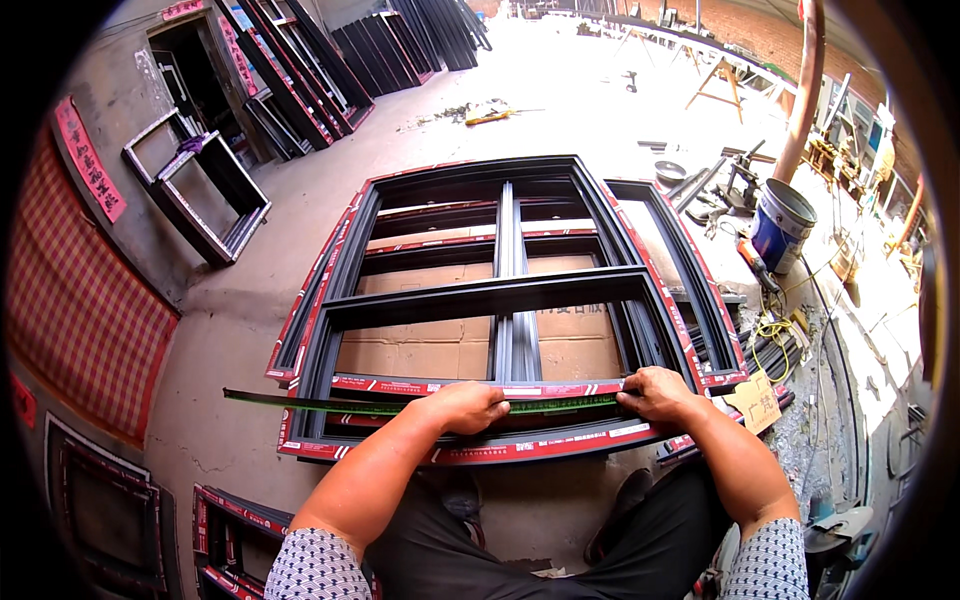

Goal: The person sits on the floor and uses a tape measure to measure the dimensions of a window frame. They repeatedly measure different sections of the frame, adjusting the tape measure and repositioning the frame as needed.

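Note:
A tape measure (562, 405), seen as a long thin green blade with dark markings, stretches across the near side of a stacked pile of black window frames (480, 284). My left hand (468, 407) closes on the blade near its middle. The blade's dark far-left end sticks out past the frame's left side. At the blade's right end, my right hand (655, 393) grips it with bent fingers, beside the frame's near right corner. Any case is hidden from view. Red protective film covers the frame's outer edges. Cardboard (420, 346) shows through the openings.
Another frame (215, 200) leans by the doorway at left, and dark profiles (380, 50) stand behind it. At right are a blue bucket (783, 226), a power tool (757, 263) and a yellow cable (775, 340). More frames (235, 535) lie at lower left.

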### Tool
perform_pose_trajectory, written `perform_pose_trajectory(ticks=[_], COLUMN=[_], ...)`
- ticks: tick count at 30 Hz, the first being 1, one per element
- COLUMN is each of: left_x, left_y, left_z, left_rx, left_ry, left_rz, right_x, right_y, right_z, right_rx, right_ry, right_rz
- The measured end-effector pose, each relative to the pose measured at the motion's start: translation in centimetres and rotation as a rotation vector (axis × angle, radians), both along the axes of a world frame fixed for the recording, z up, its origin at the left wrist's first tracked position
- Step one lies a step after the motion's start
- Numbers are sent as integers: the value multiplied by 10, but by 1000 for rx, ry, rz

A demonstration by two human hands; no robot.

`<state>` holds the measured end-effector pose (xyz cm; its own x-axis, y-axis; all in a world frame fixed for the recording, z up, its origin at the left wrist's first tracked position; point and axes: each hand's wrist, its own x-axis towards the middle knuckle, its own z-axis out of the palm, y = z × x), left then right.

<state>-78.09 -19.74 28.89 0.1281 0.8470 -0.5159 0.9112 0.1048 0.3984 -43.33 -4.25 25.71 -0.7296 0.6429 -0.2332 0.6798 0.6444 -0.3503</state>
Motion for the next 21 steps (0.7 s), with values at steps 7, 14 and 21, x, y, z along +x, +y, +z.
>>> perform_pose_trajectory(ticks=[7,14,21], left_x=[-3,-2,-3], left_y=[0,0,2], left_z=[-8,-7,-5], left_rx=[12,19,8], left_ry=[-6,-13,-2], left_rz=[-7,0,-27], right_x=[-2,-2,-3], right_y=[-1,-2,-2], right_z=[2,4,7], right_rx=[-9,0,-8], right_ry=[-27,-26,-36], right_rz=[-14,-13,-11])
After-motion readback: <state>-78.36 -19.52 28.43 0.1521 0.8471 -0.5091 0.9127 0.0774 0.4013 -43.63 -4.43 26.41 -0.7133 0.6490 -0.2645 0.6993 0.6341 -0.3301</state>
